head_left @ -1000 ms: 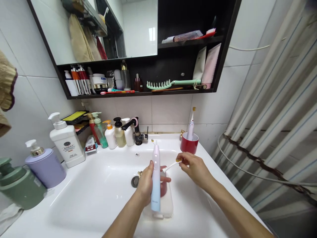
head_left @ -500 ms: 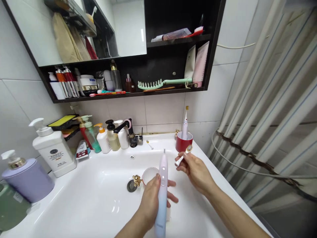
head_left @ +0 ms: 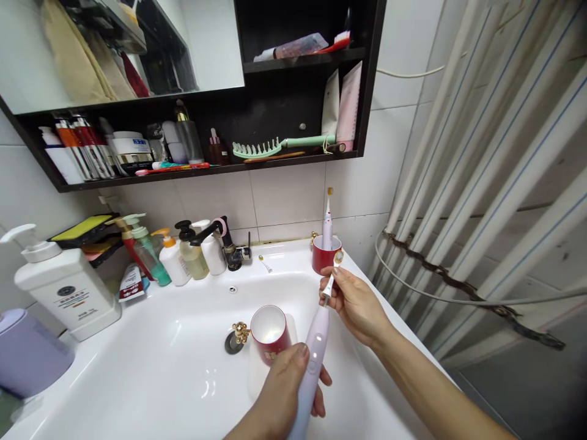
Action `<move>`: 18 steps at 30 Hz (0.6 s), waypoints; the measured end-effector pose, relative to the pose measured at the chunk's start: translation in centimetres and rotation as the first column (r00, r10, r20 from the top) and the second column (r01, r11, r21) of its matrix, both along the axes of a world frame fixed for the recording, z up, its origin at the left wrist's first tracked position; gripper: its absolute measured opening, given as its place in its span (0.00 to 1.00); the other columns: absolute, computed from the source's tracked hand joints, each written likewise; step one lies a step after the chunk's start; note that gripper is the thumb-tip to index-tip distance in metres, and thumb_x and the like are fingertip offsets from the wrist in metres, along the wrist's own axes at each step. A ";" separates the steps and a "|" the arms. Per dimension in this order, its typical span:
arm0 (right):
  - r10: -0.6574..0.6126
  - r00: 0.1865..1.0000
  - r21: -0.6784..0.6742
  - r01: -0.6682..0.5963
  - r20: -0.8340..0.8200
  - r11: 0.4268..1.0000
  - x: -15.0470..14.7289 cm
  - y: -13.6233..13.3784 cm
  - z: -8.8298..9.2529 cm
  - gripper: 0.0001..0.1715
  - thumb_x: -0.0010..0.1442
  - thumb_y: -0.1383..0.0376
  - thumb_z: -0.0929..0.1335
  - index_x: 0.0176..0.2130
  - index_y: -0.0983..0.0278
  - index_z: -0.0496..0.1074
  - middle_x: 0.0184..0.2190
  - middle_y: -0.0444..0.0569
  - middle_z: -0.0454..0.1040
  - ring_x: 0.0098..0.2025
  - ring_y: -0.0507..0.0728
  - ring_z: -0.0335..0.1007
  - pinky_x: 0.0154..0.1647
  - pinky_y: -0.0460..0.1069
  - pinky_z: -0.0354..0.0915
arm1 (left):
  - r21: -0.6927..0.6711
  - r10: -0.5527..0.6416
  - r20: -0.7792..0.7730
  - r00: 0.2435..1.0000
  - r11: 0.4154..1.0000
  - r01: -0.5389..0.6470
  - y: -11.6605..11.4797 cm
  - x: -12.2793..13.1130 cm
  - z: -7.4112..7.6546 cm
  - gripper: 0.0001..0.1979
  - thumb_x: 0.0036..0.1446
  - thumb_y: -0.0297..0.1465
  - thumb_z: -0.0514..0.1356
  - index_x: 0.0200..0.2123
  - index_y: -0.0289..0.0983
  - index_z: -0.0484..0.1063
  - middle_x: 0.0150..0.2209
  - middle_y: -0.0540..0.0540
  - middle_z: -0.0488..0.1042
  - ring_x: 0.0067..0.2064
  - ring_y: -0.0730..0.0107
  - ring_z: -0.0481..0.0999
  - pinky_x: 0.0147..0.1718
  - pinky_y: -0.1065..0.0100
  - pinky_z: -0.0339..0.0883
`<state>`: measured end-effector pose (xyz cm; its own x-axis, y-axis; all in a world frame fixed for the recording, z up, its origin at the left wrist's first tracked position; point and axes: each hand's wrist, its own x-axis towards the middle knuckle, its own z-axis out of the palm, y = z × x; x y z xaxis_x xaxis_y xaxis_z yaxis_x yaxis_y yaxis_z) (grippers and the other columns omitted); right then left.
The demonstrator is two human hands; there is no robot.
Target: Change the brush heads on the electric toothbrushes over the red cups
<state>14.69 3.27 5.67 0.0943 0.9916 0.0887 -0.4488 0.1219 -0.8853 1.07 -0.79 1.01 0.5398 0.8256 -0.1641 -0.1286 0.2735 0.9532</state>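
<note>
Toothbrush handle is in the left hand, pink up top fading to blue, leaning up and to the right over the sink. Thumb's along its left side by the buttons, the other fingers go behind it and poke out on the right, slightly spread, so it's a loose wrap around the body.

Right hand has the brush head pinched between thumb and fingertips, bristles up, white collar down. That collar sits right at the metal shaft on top of the handle, with a bit of metal showing. Can't tell how far in the tip is, if at all.

Just behind the right hand is a red cup on the sink's rim, with another toothbrush standing in it. A red mug is down in the sink just past the left hand, on a pale slab, its gold handle poking out over the drain. Second head is lying on the back ledge near the black faucet. Pump bottles crowd left of that, and there's a green hairbrush on the shelf above.
</note>
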 end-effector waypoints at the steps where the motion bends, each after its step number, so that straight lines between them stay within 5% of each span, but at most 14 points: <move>1: 0.000 1.000 -0.002 0.000 0.002 1.000 0.0 0.0 0.0 0.11 0.46 0.58 0.61 0.27 0.64 0.62 0.18 0.41 0.63 0.19 0.46 0.59 0.21 0.44 0.59 | -0.003 -0.007 -0.014 1.000 1.000 0.007 0.0 0.0 0.0 0.20 0.46 0.44 0.42 0.21 0.34 0.62 0.10 0.51 0.61 0.13 0.78 0.59 0.16 0.74 0.51; 18: 0.006 0.993 -0.117 -0.020 -0.115 0.993 -0.4 0.1 -0.1 0.08 0.47 0.62 0.62 0.24 0.65 0.60 0.16 0.40 0.63 0.16 0.45 0.59 0.17 0.41 0.58 | -0.033 -0.014 -0.068 0.998 0.999 0.012 0.2 0.1 -0.1 0.25 0.44 0.47 0.39 0.20 0.32 0.62 0.08 0.52 0.59 0.12 0.78 0.57 0.15 0.74 0.51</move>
